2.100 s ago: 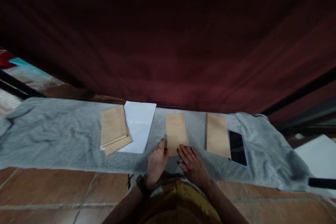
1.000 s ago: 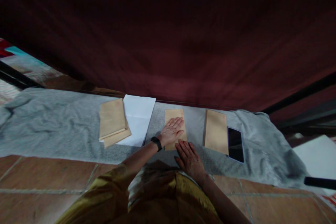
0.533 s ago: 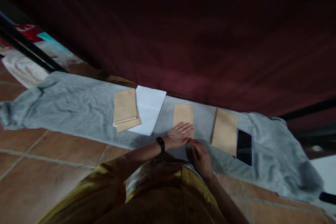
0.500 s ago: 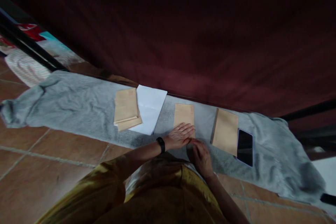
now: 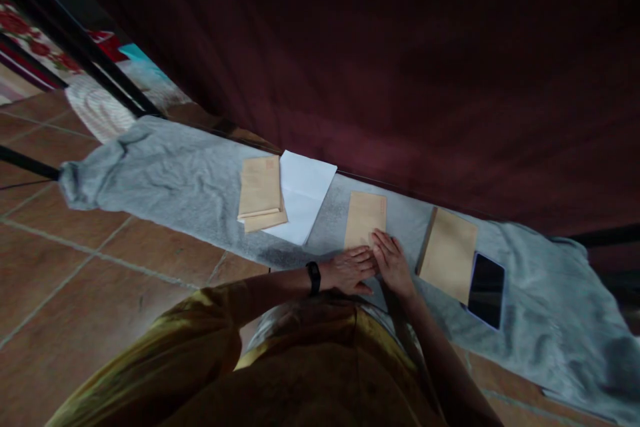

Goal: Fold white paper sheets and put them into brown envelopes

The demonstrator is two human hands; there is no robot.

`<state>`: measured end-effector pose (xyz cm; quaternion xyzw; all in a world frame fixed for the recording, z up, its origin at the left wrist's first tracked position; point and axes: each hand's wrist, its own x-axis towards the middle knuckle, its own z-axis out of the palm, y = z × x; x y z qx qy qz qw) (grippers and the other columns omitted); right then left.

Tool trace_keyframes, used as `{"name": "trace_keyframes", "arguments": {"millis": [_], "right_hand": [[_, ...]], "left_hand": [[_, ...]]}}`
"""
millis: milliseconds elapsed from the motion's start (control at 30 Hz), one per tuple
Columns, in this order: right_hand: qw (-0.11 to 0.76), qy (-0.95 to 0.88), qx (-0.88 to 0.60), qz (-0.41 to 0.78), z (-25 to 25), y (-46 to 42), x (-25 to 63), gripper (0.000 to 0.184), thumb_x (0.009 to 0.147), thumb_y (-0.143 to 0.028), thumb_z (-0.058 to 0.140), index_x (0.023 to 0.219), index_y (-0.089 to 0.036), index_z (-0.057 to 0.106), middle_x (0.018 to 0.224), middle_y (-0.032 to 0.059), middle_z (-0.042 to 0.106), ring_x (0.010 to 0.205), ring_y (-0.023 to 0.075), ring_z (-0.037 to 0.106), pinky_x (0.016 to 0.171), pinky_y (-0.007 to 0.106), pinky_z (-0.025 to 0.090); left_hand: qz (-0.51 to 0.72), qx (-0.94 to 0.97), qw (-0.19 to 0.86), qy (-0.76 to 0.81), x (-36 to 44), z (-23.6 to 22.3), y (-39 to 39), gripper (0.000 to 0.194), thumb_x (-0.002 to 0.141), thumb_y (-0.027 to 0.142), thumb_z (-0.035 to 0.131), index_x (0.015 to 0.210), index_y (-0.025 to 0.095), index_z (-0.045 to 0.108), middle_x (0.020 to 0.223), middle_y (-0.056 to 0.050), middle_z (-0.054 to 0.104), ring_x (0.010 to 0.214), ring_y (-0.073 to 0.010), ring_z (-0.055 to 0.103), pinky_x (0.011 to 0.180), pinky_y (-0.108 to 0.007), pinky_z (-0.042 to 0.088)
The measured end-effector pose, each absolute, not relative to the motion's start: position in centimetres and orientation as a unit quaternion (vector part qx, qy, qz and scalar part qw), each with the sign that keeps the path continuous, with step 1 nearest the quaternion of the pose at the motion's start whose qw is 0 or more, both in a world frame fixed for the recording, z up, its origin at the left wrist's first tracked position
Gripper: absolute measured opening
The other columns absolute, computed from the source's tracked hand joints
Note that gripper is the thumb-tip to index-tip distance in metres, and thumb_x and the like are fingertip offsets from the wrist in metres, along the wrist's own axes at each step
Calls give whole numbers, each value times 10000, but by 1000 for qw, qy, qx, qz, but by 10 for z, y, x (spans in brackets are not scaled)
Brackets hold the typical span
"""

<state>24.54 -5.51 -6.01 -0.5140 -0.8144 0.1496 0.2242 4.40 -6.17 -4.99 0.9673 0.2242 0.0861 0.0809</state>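
Note:
A brown paper envelope (image 5: 367,213) with small red print at its top right corner lies on the grey cloth in front of me. My left hand (image 5: 350,270), with a black band on the wrist, rests flat across the envelope's near edge, its fingers stretched to the right. Against those fingertips, my right hand (image 5: 391,260) lies with its fingers extended on the envelope's lower right part. Neither hand grips anything that I can see. The near end of the envelope is hidden under both hands.
To the left, several brown envelopes (image 5: 260,185) overlap white paper sheets (image 5: 306,190). A thick stack of brown envelopes (image 5: 449,253) stands at the right, partly over a dark-screened phone (image 5: 487,290). Grey cloth (image 5: 185,180) covers the narrow surface; a dark red curtain (image 5: 350,80) hangs behind.
My right hand has moved up onto the envelope, and my left hand has slid down toward its near edge. The whole view has shifted, so things sit farther right.

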Motion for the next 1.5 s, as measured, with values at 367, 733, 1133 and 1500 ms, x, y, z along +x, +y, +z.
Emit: {"name": "trace_keyframes", "arguments": {"millis": [367, 733, 1133, 1500], "right_hand": [[157, -816, -555, 41, -66, 0, 234, 568, 1078, -338, 237, 1593, -127, 353, 1635, 142, 375, 1514, 278, 353, 1227, 543, 261], [149, -826, -542, 36, -71, -9, 240, 567, 1087, -349, 229, 1583, -108, 363, 1632, 154, 379, 1507, 274, 372, 1240, 516, 251], [152, -829, -533, 78, -58, -57, 246, 522, 1093, -323, 287, 1586, -172, 363, 1625, 111, 409, 1518, 247, 359, 1241, 524, 284], [157, -836, -513, 111, -39, -107, 252, 514, 1091, -331, 354, 1589, -205, 370, 1610, 91, 434, 1499, 235, 395, 1243, 510, 322]], "left_hand": [[53, 960, 158, 227, 41, -39, -62, 589, 997, 544, 545, 1522, 285, 482, 1589, -13, 482, 1528, -202, 337, 1287, -367, 177], [56, 969, 130, 204, 42, -41, -61, 627, 1011, 543, 510, 1516, 171, 488, 1577, -86, 491, 1489, -226, 406, 1282, -365, 187], [69, 972, 111, 195, 35, -54, -60, 615, 1005, 578, 492, 1442, 151, 563, 1479, -131, 594, 1434, -245, 483, 1266, -390, 244], [55, 971, 149, 179, 11, -37, -71, 650, 1056, 572, 365, 1527, 133, 454, 1581, -142, 474, 1513, -221, 370, 1278, -369, 219]]}}
